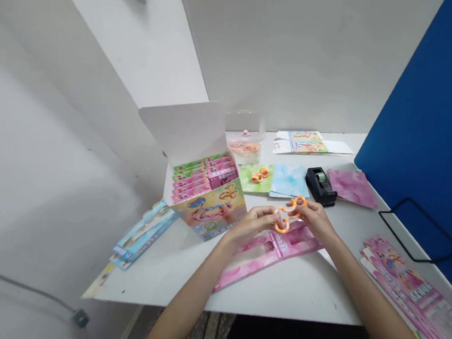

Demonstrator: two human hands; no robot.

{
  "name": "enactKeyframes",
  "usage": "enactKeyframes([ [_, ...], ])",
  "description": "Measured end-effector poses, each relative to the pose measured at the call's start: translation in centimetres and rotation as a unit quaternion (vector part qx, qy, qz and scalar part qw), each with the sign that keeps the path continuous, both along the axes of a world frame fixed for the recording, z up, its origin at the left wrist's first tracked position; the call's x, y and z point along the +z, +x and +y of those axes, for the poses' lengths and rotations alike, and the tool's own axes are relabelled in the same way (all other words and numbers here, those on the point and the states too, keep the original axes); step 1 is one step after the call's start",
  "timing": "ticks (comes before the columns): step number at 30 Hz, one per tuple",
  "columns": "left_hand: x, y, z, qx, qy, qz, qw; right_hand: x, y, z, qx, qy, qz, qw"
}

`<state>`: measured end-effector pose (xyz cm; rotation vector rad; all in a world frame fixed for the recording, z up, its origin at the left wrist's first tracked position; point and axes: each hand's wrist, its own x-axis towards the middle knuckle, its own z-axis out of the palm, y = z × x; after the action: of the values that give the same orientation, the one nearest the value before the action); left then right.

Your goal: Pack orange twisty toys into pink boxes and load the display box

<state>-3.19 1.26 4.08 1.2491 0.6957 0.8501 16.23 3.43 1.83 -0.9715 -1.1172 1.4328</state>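
Observation:
An orange and white twisted ring toy (287, 216) is held above the table between both my hands. My left hand (251, 224) pinches its left lower end. My right hand (314, 216) grips its right upper end. Directly under the hands lies a flat pink cardboard package (270, 251), unfolded on the white table (286, 292).
An open display box (204, 188) with pink and green packs stands at the left, blue boxes (143, 233) beside it. Behind are a green card bearing an orange toy (256, 178), a blue card (289, 181), a black tape dispenser (320, 185), a pink card (352, 187) and a clear bag of toys (245, 147). Pink flat packs (414, 294) pile at the right.

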Motion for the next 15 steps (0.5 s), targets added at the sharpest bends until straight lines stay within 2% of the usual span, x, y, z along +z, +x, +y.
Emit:
enactKeyframes([
  [3, -0.3, 0.0, 0.0, -0.022, -0.020, -0.044, 0.999, 0.2, -0.2, 0.0, 0.004, -0.006, 0.057, 0.998],
  [8, -0.8, 0.0, 0.8, 0.048, -0.006, -0.051, 0.998, 0.6, -0.1, 0.3, -0.010, -0.026, 0.113, 0.993],
  [15, -1.1, 0.5, 1.2, 0.170, -0.004, 0.009, 0.985, 0.1, 0.3, 0.6, -0.061, 0.028, 0.003, 0.998],
])
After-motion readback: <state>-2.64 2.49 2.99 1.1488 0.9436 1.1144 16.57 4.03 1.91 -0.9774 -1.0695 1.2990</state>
